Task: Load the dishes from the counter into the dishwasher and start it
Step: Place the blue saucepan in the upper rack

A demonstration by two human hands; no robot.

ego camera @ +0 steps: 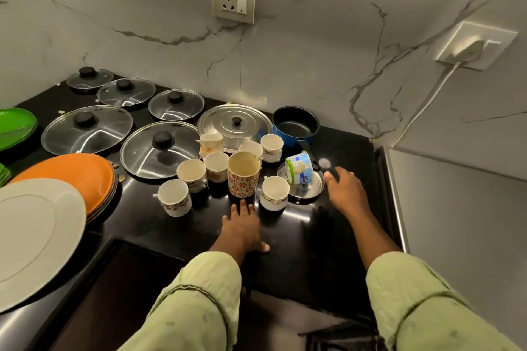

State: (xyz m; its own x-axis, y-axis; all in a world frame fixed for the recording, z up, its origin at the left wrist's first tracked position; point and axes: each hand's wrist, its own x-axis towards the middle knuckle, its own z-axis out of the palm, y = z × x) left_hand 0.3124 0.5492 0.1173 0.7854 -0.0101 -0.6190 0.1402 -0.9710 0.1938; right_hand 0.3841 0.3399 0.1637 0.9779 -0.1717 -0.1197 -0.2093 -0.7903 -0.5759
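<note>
Both hands are open and hold nothing. Left hand point(242, 226) lies palm down with straight, spread fingers, its fingertips right at the foot of the tall patterned mug point(243, 174); whether they touch it I cannot tell. Right hand point(345, 188), blurred, is stretched flat to the right of the mug, its thumb close to the rim of a small steel plate point(310, 192).

The mug stands upright, cream inside, with red flower tiles on the outside. Small white cups point(274, 192) crowd around it: one just right of it, three to its left and three behind it, all upright. On the steel plate, right of the mug, a plastic tub point(298, 169) lies on its side. Behind the mug sit a steel lid point(233, 121) and, right of that, a blue saucepan point(295, 125). Five glass lids point(159, 148) with black knobs spread out left of the mug and behind it. Far left of the mug are orange plates point(74, 174), a large white plate point(34, 236) and green plates point(14, 128).

In front of the mug and to its right the black counter point(299, 239) is bare and shiny as far as its right edge, which meets the side wall. Its front edge runs just behind the left wrist, where the green sleeves point(199, 293) begin.
</note>
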